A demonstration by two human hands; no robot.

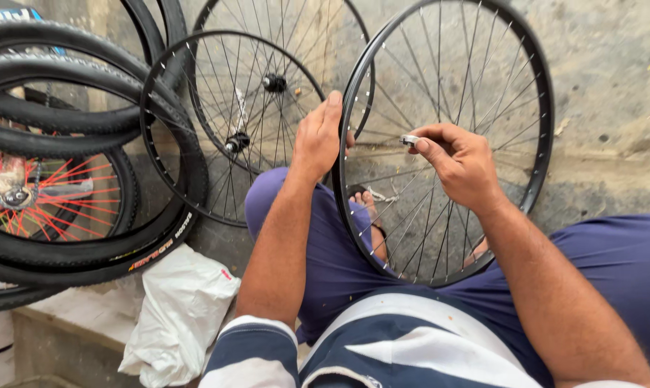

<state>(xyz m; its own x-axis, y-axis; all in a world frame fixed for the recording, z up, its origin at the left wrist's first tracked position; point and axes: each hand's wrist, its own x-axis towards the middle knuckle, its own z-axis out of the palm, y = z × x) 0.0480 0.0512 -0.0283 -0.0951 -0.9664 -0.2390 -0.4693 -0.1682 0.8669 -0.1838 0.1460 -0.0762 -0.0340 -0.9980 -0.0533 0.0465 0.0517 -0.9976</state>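
Black spoked wheel [533, 108] gripped at 9 o'clock by left hand [317, 140]; small metal tool [409, 140], poss. spoke wrench, pinched in right hand [460, 162] at hub; progress unclear.

A single head-worn camera looks steeply down from close above the seated person's lap, facing forward over the knees toward the grey concrete floor [612, 86] beyond.
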